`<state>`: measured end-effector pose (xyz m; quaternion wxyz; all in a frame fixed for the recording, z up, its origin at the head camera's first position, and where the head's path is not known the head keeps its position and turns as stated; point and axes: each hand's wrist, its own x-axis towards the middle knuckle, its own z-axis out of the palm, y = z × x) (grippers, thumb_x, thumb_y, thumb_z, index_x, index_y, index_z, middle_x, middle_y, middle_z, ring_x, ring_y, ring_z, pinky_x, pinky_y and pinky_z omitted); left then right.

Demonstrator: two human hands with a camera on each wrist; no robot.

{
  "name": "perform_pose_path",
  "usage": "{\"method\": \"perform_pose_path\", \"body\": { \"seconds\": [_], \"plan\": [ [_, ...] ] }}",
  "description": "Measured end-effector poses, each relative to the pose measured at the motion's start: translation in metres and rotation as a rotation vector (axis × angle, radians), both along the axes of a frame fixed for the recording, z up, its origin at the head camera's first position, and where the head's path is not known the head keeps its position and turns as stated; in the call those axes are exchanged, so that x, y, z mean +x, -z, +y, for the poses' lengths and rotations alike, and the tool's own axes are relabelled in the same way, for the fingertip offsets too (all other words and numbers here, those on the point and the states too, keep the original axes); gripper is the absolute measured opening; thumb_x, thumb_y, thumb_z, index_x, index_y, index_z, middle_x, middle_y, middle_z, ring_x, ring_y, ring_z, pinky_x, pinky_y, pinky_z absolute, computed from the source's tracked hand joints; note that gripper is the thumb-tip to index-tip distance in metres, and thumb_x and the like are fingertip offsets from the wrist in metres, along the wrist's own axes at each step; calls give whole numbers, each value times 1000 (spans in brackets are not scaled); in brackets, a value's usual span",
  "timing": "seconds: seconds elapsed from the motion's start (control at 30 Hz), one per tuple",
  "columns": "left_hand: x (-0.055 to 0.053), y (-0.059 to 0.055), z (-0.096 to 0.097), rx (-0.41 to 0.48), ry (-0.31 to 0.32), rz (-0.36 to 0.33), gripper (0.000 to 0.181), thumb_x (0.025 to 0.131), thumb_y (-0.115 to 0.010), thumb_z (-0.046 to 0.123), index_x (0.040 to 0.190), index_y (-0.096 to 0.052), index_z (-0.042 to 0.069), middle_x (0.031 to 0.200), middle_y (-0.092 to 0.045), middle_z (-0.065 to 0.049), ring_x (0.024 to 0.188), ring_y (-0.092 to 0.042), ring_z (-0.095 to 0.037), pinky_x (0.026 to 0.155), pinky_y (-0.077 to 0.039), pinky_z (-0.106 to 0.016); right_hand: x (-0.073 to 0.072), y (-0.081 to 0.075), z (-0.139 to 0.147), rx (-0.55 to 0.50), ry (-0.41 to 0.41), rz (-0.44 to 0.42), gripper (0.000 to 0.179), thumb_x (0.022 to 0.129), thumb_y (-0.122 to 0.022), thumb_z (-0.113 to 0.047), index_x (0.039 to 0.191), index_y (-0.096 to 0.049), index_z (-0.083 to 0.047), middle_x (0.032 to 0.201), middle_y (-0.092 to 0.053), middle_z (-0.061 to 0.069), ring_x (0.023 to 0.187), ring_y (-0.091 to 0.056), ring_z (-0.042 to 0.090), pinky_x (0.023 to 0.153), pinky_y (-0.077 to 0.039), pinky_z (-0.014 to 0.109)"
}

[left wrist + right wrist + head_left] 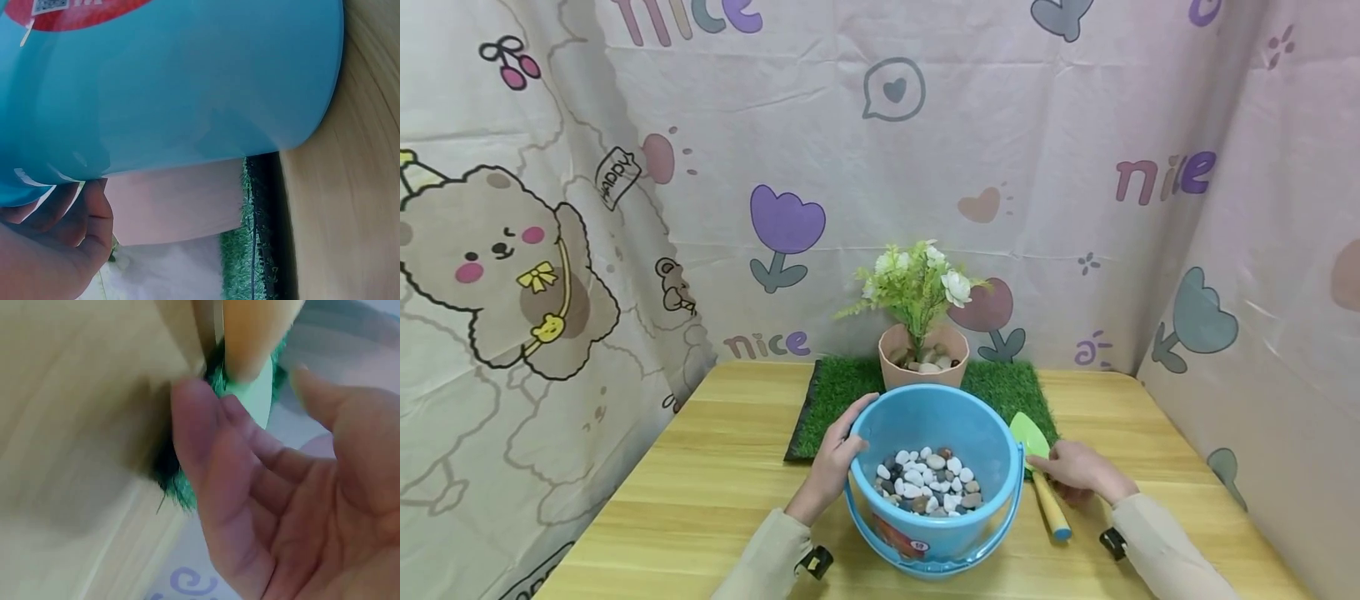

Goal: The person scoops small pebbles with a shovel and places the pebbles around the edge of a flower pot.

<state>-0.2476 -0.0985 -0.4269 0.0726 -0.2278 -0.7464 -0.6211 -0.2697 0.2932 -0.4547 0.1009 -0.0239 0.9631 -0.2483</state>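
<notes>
A light blue bucket (pixel 958 537) with a hinged handle stands at the front middle of the table, holding white, grey and brown pebbles (pixel 925 479). My left hand (pixel 835 454) grips its left rim, thumb over the inside; in the left wrist view, the fingers (pixel 94 219) curl against the bucket's upper edge. To the right lies a small trowel (pixel 1051 504) with a green blade and a yellow, blue-tipped handle. My right hand (pixel 1078 468) is at the trowel's neck. In the right wrist view its thumb and bent fingers stand apart, with the trowel's handle (pixel 256 337) just beyond them.
Behind the bucket, a pink pot (pixel 925 379) with a white-flowered plant (pixel 917 287) and stones stands on a green artificial grass mat (pixel 842 392). The wooden table (pixel 700 475) backs onto a printed cloth (pixel 880 167) that also hangs along both sides.
</notes>
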Motion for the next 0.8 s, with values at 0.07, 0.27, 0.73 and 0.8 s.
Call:
{"method": "perform_pose_path", "body": {
  "seconds": [0.07, 0.27, 0.73, 0.8],
  "plan": [
    [0, 0, 0, -11, -1, 6, 67, 85, -41, 6, 150, -41, 18, 146, -50, -8, 124, -57, -34, 94, -49, -51, -5, -2, 4, 22, -5, 73, 49, 96, -53, -49, 66, -55, -11, 54, -53, 1, 45, -49, 13, 45, -43, 28],
    [-1, -1, -5, -73, 17, 18, 62, 91, -41, 7, 151, -39, 22, 150, -46, -8, 126, -55, -34, 95, -50, -50, -17, -11, 12, 100, -6, 287, 42, 98, -52, -42, 71, -59, -10, 61, -52, 3, 55, -48, 18, 50, -39, 33],
    [-25, -12, -38, -417, 9, 78, 48, 102, -42, 41, 150, -39, 35, 147, -51, -7, 126, -57, -29, 101, -45, -54, -20, -24, 20, 185, -63, 389, 72, 102, -33, -52, 154, -27, -3, 156, -17, 32, 142, -14, 56, 106, -6, 75],
    [-31, -13, -43, -472, -48, 130, 49, 102, -41, 43, 150, -41, 34, 147, -50, -6, 132, -52, -31, 106, -39, -58, -21, -25, 21, 199, -59, 399, 73, 102, -31, -54, 154, -27, -4, 157, -16, 31, 143, -13, 55, 107, -5, 75]
  ]
}}
